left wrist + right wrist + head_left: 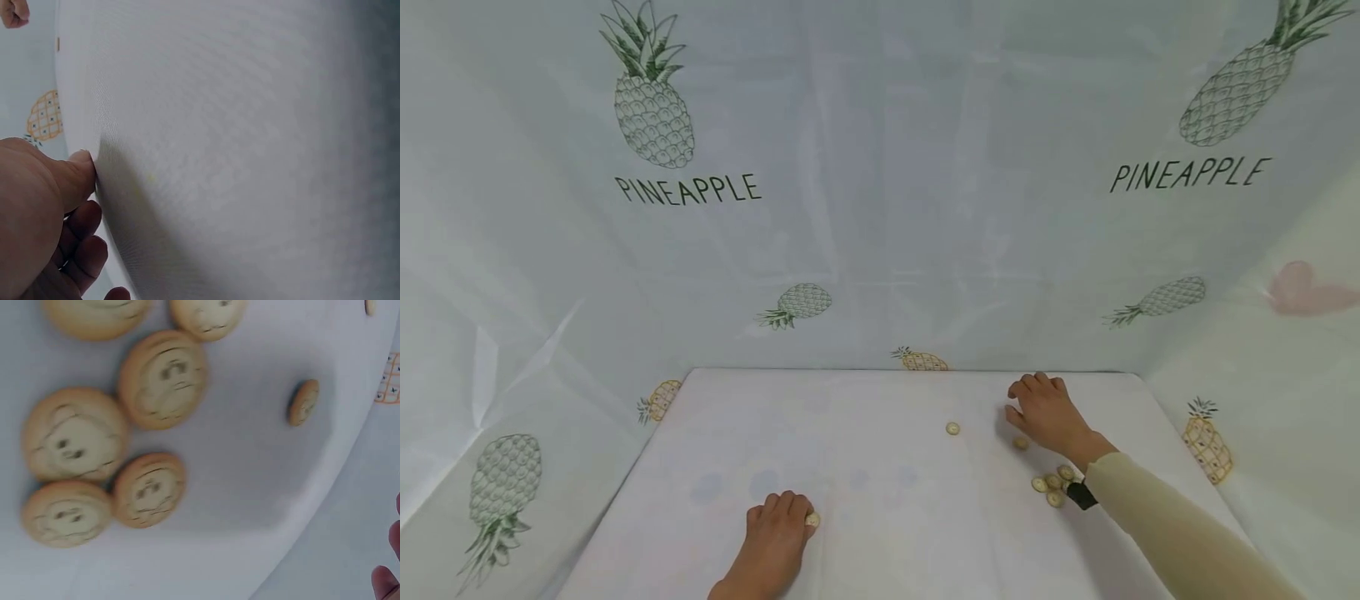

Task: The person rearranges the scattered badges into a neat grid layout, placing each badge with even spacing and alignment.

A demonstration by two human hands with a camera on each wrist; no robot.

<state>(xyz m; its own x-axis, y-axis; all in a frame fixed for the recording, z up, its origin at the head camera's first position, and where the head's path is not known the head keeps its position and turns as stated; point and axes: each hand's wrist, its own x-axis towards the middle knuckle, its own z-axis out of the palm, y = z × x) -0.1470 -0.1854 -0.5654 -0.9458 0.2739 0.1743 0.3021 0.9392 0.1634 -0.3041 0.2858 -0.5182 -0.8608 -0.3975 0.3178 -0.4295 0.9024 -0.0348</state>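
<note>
In the head view my left hand (777, 537) is low over the front of the white table, its curled fingers gripping a round cookie (812, 519) at their right side. The left wrist view shows my left thumb (78, 178) and bent fingers, with that cookie hidden. My right hand (1047, 410) hovers near the back right, fingers loosely bent and holding nothing. Just below it lies a single cookie (1021, 443), and a cluster of several cookies (1053, 482) is under the wrist. Faces are printed on the clustered cookies (75, 434) in the right wrist view.
Another lone cookie (952, 428) lies left of the right hand on the white table (880, 467). A curtain with pineapple prints (880, 167) rises behind the table and along its sides. A black device (1081, 496) is on the right wrist, beside the cluster.
</note>
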